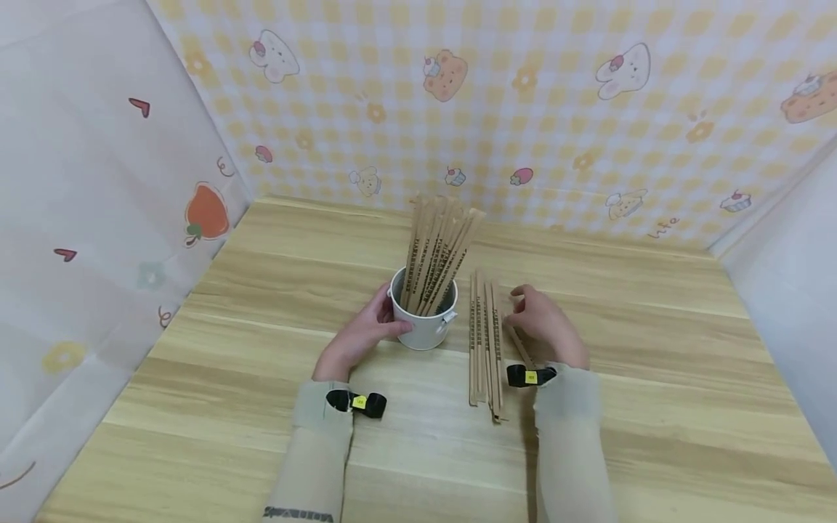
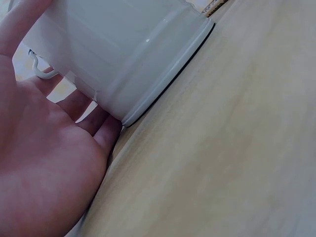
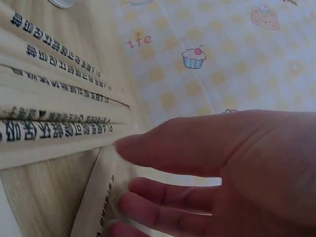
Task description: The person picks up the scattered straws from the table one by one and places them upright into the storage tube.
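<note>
White bucket (image 1: 423, 334), with wrapped sticks (image 1: 433, 250) standing inside, is gripped by the left hand (image 1: 360, 333). Bucket filling is presumably in hand. Beside the loose row (image 1: 498, 338), the right hand (image 1: 548, 323) is held with thumb and fingers apart at a slanted stick (image 1: 521, 349); contact cannot be told. A pinch seems needed next.

In the head view, the bucket (image 1: 421, 333) hides the lower ends of its sticks (image 1: 433, 250) and part of the left hand (image 1: 358, 333); the print (image 1: 479, 323) looks too small to read. In the right wrist view, the lower edge cuts off a lone stick (image 3: 95, 200)
</note>
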A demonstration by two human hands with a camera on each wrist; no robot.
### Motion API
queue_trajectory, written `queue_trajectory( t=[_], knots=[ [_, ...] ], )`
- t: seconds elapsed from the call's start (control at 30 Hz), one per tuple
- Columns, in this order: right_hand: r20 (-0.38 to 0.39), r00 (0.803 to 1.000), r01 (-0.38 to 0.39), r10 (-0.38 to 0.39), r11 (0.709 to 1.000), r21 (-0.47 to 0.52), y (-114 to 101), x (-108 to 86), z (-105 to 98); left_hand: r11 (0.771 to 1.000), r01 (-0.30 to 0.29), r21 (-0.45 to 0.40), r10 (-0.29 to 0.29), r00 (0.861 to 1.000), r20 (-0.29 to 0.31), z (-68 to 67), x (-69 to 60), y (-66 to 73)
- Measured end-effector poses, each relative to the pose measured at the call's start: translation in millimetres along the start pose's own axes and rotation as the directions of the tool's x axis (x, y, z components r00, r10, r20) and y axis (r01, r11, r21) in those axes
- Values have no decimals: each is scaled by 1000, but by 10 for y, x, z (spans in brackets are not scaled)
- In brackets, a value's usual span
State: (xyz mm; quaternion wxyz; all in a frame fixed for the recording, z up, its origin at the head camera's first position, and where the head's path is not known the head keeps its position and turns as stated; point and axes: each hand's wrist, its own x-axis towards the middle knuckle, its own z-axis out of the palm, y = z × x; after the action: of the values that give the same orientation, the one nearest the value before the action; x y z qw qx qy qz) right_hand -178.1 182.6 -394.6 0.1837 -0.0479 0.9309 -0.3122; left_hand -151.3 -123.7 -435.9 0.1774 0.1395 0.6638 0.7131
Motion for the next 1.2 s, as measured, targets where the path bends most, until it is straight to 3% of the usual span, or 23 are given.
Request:
queue_trajectory(
  t=[0.33,0.43,0.67,0.83,1.2],
  knots=[
    [62,998,-14,11,999,47,29,31,24,1000,-14,28,14,1000,-11,-28,34,-61],
    [49,999,-15,13,999,51,29,52,44,1000,-11,26,11,1000,-15,-31,37,-72],
    [9,998,-64,64,998,13,-21,74,116,999,12,39,-11,1000,-12,1,-50,54],
    [-17,994,-108,108,994,0,-12,64,91,1000,-10,25,11,1000,-17,-37,-1,-68],
    [-58,980,-191,190,982,-5,-6,9,95,1000,-14,20,14,1000,-19,-13,0,-62]
  ],
)
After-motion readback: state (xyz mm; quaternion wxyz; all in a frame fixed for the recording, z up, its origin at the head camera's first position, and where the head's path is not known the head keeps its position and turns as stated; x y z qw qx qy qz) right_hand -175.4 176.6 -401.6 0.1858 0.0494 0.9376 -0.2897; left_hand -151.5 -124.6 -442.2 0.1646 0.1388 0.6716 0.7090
